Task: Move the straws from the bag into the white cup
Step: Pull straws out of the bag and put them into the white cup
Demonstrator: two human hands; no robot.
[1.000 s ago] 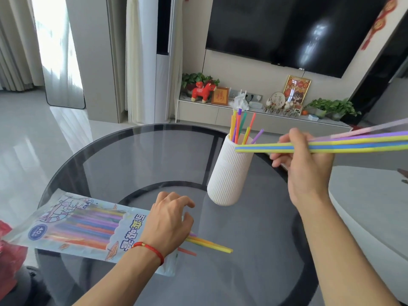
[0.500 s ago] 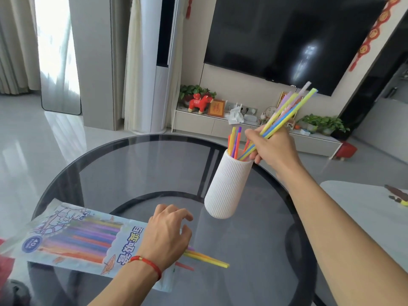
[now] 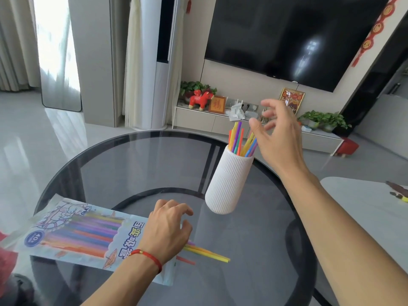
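A ribbed white cup (image 3: 227, 184) stands on the round glass table (image 3: 141, 164) with several coloured straws (image 3: 237, 138) sticking out of its top. Just right of the cup's rim hovers my right hand (image 3: 278, 138), fingers spread and holding nothing. The printed plastic bag (image 3: 72, 235) lies flat at the near left with many coloured straws inside. My left hand (image 3: 167, 228) rests on the bag's open end, pressing it down. A few yellow and red straws (image 3: 209, 255) poke out of the bag past that hand.
A second pale table (image 3: 364, 208) with a small object on it sits to the right. Something red (image 3: 6, 261) lies at the near left edge. Behind the table are a TV, a low cabinet with ornaments and plants, and a red stool.
My right hand carried a bundle of straws to the cup, tipped them in and let go; it now hangs open beside the rim. The left hand stayed on the bag.
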